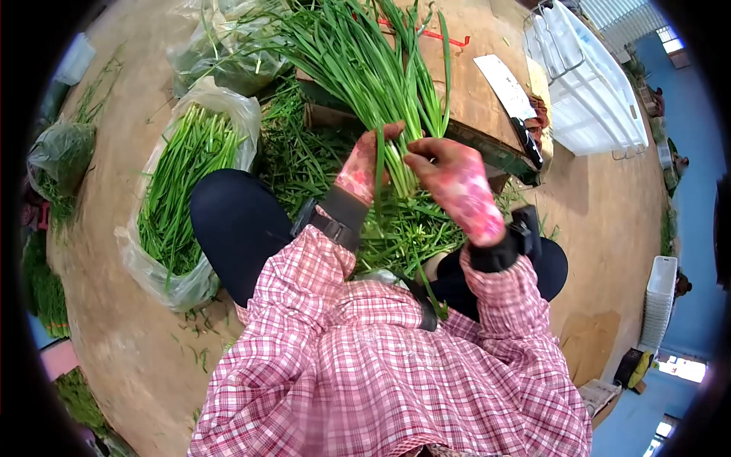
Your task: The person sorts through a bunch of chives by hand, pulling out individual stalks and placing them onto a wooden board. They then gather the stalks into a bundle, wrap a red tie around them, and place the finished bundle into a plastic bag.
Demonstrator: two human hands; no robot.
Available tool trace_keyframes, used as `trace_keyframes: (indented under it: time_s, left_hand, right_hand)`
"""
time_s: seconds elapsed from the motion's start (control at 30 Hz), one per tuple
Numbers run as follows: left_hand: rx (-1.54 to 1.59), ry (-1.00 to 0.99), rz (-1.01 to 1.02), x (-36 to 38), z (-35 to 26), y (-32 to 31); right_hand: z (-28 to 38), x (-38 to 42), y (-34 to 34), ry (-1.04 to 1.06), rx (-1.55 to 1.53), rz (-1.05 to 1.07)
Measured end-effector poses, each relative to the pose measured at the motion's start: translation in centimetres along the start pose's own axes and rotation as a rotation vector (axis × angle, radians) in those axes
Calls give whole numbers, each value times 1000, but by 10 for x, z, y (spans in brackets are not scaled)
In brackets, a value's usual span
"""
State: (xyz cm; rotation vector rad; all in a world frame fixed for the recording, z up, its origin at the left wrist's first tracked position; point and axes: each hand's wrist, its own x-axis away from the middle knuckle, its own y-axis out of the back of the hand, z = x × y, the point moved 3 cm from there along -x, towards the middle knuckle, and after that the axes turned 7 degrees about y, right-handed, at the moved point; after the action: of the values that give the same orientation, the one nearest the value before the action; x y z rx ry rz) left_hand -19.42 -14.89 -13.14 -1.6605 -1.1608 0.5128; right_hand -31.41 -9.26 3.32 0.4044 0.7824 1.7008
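Observation:
A bunch of garlic chives point(365, 68), long flat green leaves with pale stem ends, slants down from the wooden board toward me. My left hand point(369, 160), in a pink patterned fingerless glove, is closed round the bunch near its stem ends. At the right side of those stems, my right hand point(449, 167) has its thumb and fingers pinched together on them; its glove is pink too. One loose leaf hangs below my left hand. Beneath both hands lies a heap of cut leaves and trimmings point(407, 232) between my knees.
A cleaver point(506, 95) with a black handle rests on the wooden board point(464, 84), beside a red strip. To the left, an open plastic bag point(133, 255) holds chives point(183, 183), with another stuffed bag point(221, 57) behind. White crates point(586, 84) stand at right.

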Motion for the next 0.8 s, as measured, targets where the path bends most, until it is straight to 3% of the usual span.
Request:
trace_keyframes:
  time_s: [0.07,0.13,0.17,0.27,0.33,0.37,0.43,0.53,0.63,0.67,0.77,0.8]
  left_hand:
    - [-258,-129,-5,-9,-5,12]
    - [165,116,-23,9,-8,-14]
    - [187,101,-67,11,-7,-18]
    - [14,2,-159,33,-13,-28]
    - [-102,-110,-124,39,-14,-30]
    - [-10,-113,-192,36,-9,-32]
    - [-56,-172,-215,43,-12,-45]
    - [42,-83,-283,44,-17,-51]
    - [32,37,-147,49,-22,-62]
    - [68,14,-123,37,-17,-42]
    - [22,238,136,31,-14,-42]
    - [69,146,52,31,-7,-41]
  right_hand:
    - [-12,-15,-18,-41,196,-15]
    - [-17,-19,-19,-70,150,-73]
    - [-18,-19,-18,-113,154,-58]
    - [-22,-12,-17,-157,-134,-76]
    - [-27,-16,-20,-117,-75,-164]
    - [-31,-19,-21,-96,-47,-213]
    - [-32,-26,-23,-129,53,-148]
    - [-33,-29,-26,-130,-57,-199]
    - [-39,-26,-20,-296,-380,-199]
    - [-37,-26,-17,-277,-436,-185]
    - [-26,-21,-14,-198,-559,-130]
    - [-23,-17,-13,-193,-576,-68]
